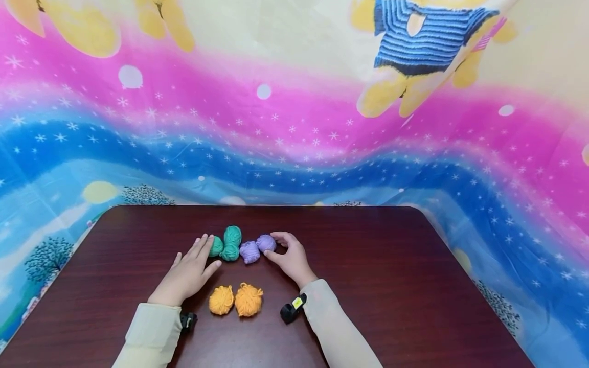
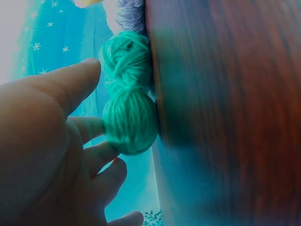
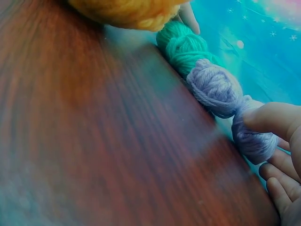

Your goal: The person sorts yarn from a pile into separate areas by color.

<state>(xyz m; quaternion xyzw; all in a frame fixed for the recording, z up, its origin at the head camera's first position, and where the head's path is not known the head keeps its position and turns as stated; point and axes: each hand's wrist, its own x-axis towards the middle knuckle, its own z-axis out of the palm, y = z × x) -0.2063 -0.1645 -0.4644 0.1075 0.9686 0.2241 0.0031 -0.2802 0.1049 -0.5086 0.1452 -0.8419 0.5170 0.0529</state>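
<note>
My left hand [image 1: 186, 273] lies with fairly straight fingers against the leftmost green yarn ball [image 1: 215, 247]; the left wrist view shows fingertips at the side of that green ball [image 2: 130, 123]. Two more green balls [image 1: 232, 235] sit close beside it, one behind the other. My right hand [image 1: 293, 259] pinches the right-hand purple yarn ball [image 1: 266, 243] between thumb and fingers, the thumb on its near side in the right wrist view. Another purple ball [image 1: 250, 252] stands between it and the green ones. Nearer to me are two orange yarn balls [image 1: 248, 300], side by side.
All the balls rest on a dark reddish-brown table [image 1: 391, 286] with rounded far corners. A patterned cloth [image 1: 294, 128] hangs behind and beside it. Each wrist carries a black strapped camera, such as the right one [image 1: 291, 309], near the orange balls.
</note>
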